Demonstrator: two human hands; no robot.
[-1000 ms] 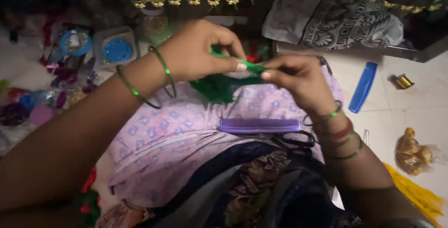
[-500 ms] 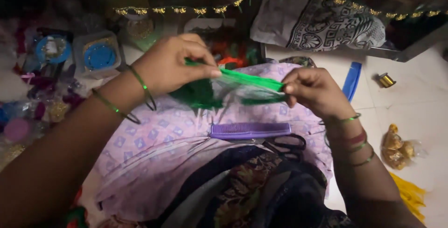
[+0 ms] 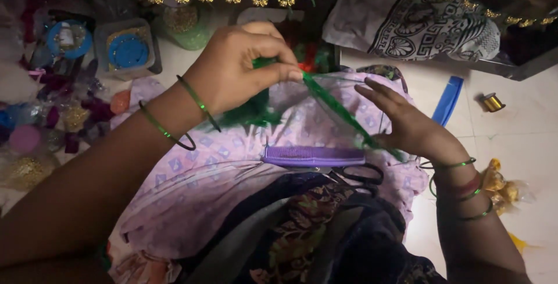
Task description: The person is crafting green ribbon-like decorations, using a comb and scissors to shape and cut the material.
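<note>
Left hand (image 3: 244,66) pinches the top of a green ribbon strip (image 3: 334,106), which runs taut and slanting down over the lilac cloth (image 3: 192,185). Right hand (image 3: 407,124), fingers spread wide, touches its lower end, just above the purple comb (image 3: 314,156) and black scissors (image 3: 357,174).

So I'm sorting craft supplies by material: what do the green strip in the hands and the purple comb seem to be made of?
Green strip: looks like thin glossy ribbon or plastic film, since it shines and stretches flat from the left hand; which one is unclear. Purple comb: looks like matte moulded plastic, with even fine teeth.
</note>
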